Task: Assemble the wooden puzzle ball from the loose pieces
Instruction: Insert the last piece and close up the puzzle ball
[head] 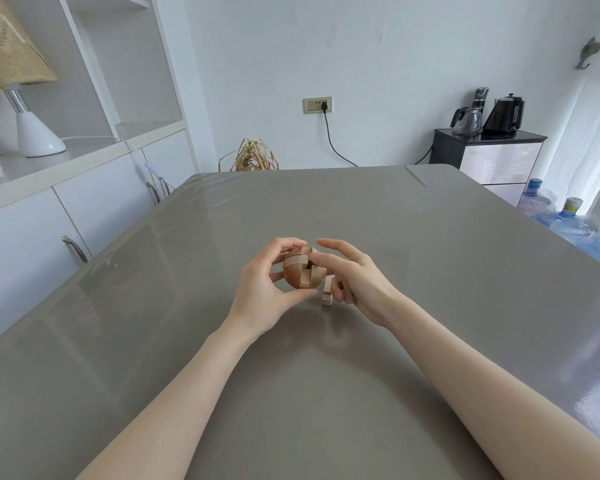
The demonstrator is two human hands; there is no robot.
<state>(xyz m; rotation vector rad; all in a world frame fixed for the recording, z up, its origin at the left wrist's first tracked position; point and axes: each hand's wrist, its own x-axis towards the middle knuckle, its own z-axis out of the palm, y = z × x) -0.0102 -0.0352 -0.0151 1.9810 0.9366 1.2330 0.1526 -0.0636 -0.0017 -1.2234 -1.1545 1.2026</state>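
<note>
Wooden puzzle ball, partly assembled, held over a grey table.

Head view: puzzle ball [300,268], brown and pale wood with open slots on its right side, is above the grey table [430,254] near its middle. Left hand [267,282] grips the ball, fingers curled over its top and far side, thumb under its lower edge. Right hand [355,277] is just right of the ball; index finger outstretched above it, thumb tip touching its upper right, lower fingers curled round one loose piece [327,291], a pale notched block standing nearly upright just beside the ball. Background: white lamp [37,133] on shelf at left, black kettle [504,114] on cabinet at right.
</note>
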